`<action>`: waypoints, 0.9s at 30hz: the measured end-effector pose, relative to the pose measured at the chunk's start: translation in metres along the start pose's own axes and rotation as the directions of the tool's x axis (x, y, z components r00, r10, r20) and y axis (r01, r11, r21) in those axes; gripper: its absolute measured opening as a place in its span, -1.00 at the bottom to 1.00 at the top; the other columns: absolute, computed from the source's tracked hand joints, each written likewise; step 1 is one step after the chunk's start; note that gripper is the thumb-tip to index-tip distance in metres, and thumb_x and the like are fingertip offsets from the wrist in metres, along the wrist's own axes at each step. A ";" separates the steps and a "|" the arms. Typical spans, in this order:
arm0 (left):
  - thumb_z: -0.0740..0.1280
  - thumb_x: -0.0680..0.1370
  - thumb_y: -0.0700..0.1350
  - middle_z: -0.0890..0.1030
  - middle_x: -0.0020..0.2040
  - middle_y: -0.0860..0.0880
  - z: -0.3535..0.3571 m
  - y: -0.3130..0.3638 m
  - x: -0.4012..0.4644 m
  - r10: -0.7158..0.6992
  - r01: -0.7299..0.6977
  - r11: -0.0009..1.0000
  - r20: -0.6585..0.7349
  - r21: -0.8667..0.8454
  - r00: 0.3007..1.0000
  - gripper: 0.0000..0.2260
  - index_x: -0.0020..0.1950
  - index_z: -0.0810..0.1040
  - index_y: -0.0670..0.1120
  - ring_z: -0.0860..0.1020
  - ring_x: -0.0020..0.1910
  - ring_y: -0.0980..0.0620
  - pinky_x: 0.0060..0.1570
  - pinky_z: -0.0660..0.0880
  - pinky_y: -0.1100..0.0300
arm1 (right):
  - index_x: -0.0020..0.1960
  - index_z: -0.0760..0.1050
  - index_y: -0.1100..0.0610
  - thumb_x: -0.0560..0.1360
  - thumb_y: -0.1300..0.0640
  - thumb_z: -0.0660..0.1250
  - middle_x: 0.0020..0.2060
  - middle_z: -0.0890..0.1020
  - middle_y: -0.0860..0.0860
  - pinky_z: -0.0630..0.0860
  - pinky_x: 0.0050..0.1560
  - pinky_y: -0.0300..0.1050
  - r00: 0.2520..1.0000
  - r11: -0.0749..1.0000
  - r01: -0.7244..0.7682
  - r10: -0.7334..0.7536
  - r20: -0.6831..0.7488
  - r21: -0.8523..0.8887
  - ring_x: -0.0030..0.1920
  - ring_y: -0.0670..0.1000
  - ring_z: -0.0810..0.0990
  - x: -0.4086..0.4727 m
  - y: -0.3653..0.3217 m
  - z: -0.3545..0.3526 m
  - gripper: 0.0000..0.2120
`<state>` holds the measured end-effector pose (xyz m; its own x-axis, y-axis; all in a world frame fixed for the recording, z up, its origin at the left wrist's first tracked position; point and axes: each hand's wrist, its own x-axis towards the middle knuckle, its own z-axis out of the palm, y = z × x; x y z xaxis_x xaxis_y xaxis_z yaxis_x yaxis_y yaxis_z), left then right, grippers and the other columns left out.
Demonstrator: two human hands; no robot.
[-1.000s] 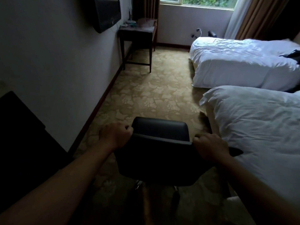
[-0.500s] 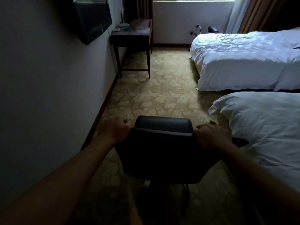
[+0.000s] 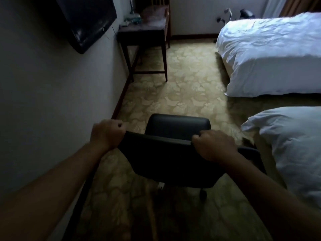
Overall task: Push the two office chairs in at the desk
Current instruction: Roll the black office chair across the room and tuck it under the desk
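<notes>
Chair [image 3: 173,160]: black office chair, seen from behind and above, standing on the carpet [image 3: 182,94] in the passage between the wall [image 3: 43,101] and the near bed [image 3: 291,146]; seat pointing toward the far end of the room.
Chair back: dark, top edge running from one hand to the other.
Chair base: partly seen below the back, one small wheel visible on the right side.
Left hand [image 3: 106,133]: fingers curled over the left corner of the chair back, gripping it firmly.
Right hand [image 3: 212,145]: fingers curled over the right end of the top edge, gripping it as well.
Arms: both bare, stretched forward from the bottom corners.
Desk [image 3: 144,32]: dark wooden, against the wall at the far end, well apart from the chair; some small items on top, too blurred to name.
Television [image 3: 88,20]: black screen, fixed on the wall, left of the desk in the view.
Far bed [image 3: 271,54]: white cover, wrinkled, to the right of the carpet, across from the desk.
Near bed: white cover, just beside the right side of the chair.
Second chair: dark rounded shape behind the far bed, cannot tell.
</notes>
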<state>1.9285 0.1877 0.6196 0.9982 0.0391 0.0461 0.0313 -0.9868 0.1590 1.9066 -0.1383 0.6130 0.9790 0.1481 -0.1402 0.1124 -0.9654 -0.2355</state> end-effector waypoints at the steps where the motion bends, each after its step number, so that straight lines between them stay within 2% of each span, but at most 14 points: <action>1: -0.01 0.39 0.08 0.65 -0.11 -0.14 -0.001 -0.006 0.018 -0.010 0.011 1.000 0.020 -0.027 1.000 -0.58 -0.21 0.60 -0.06 0.55 -0.14 -0.18 -0.12 0.43 0.04 | -0.08 0.49 0.02 0.46 -0.20 -0.07 -0.11 0.53 0.05 0.32 -0.15 0.00 1.000 1.000 -0.009 0.009 -0.004 -0.005 -0.08 0.10 0.49 0.013 -0.005 -0.001 -0.56; 4: -0.01 0.38 0.07 0.63 -0.10 -0.15 0.003 -0.026 0.077 0.050 -0.051 0.999 0.047 0.009 0.998 -0.58 -0.18 0.60 -0.05 0.53 -0.14 -0.19 -0.17 0.39 0.04 | -0.17 0.50 0.05 0.42 -0.20 -0.07 -0.22 0.54 0.02 0.34 -0.21 -0.02 0.996 0.999 -0.046 0.048 -0.078 0.025 -0.16 0.10 0.51 0.057 -0.022 0.002 -0.55; 7: -0.03 0.38 0.05 0.61 -0.14 -0.15 0.004 -0.045 0.136 0.120 -0.121 0.992 0.053 0.024 0.991 -0.61 -0.22 0.56 -0.07 0.48 -0.21 -0.15 -0.24 0.29 0.06 | -0.30 0.47 0.04 0.41 -0.16 -0.02 -0.37 0.49 -0.03 0.22 -0.38 -0.13 0.972 0.993 -0.098 0.110 -0.210 0.066 -0.33 0.04 0.47 0.098 -0.042 0.002 -0.61; 9: -0.02 0.39 0.04 0.61 -0.17 -0.15 0.004 -0.056 0.177 0.136 -0.136 0.991 0.024 0.001 0.990 -0.63 -0.26 0.53 -0.07 0.45 -0.24 -0.14 -0.26 0.25 0.07 | -0.35 0.45 0.04 0.42 -0.13 0.01 -0.42 0.47 -0.05 0.18 -0.41 -0.16 0.959 0.990 -0.121 0.135 -0.248 0.073 -0.38 0.01 0.45 0.130 -0.054 -0.003 -0.63; 13: -0.06 0.40 0.05 0.62 -0.08 -0.14 0.008 -0.068 0.242 0.221 -0.221 0.974 0.005 0.046 0.975 -0.54 -0.15 0.60 -0.10 0.44 -0.17 -0.14 -0.22 0.23 0.06 | -0.38 0.42 0.03 0.40 -0.15 0.00 -0.44 0.47 -0.05 0.17 -0.40 -0.17 0.945 0.975 -0.191 0.215 -0.248 0.118 -0.41 -0.04 0.43 0.186 -0.064 -0.009 -0.63; 18: -0.05 0.40 0.05 0.62 -0.14 -0.13 0.009 -0.079 0.332 0.200 -0.201 0.979 -0.019 -0.046 0.980 -0.70 -0.35 0.41 0.02 0.38 -0.20 -0.09 -0.15 0.23 0.05 | -0.43 0.41 0.05 0.39 -0.12 0.04 -0.52 0.39 -0.11 0.09 -0.41 -0.21 0.910 0.955 -0.272 0.296 -0.290 0.121 -0.49 -0.11 0.33 0.278 -0.077 -0.019 -0.64; 22: 0.00 0.44 0.05 0.62 -0.22 -0.14 0.016 -0.085 0.405 0.198 -0.205 0.976 -0.089 -0.077 0.976 -0.62 -0.32 0.55 -0.05 0.46 -0.21 -0.15 -0.14 0.28 0.04 | -0.39 0.43 0.06 0.40 -0.11 0.05 -0.48 0.39 -0.11 0.06 -0.40 -0.20 0.895 0.937 -0.327 0.348 -0.280 0.120 -0.46 -0.11 0.31 0.346 -0.077 -0.025 -0.65; 27: 0.02 0.44 0.04 0.53 -0.32 -0.08 0.016 -0.091 0.490 0.207 -0.213 0.973 -0.071 -0.086 0.976 -0.64 -0.33 0.55 -0.05 0.47 -0.26 -0.15 -0.17 0.32 0.04 | -0.38 0.43 0.05 0.42 -0.13 0.05 -0.48 0.41 -0.10 0.07 -0.41 -0.21 0.892 0.941 -0.314 0.338 -0.301 0.125 -0.45 -0.12 0.32 0.426 -0.079 -0.037 -0.64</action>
<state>2.4158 0.2940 0.6122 0.9767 -0.1550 0.1483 -0.1865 -0.9552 0.2299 2.3207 -0.0068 0.6072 0.9623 -0.2585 0.0849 -0.2231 -0.9283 -0.2974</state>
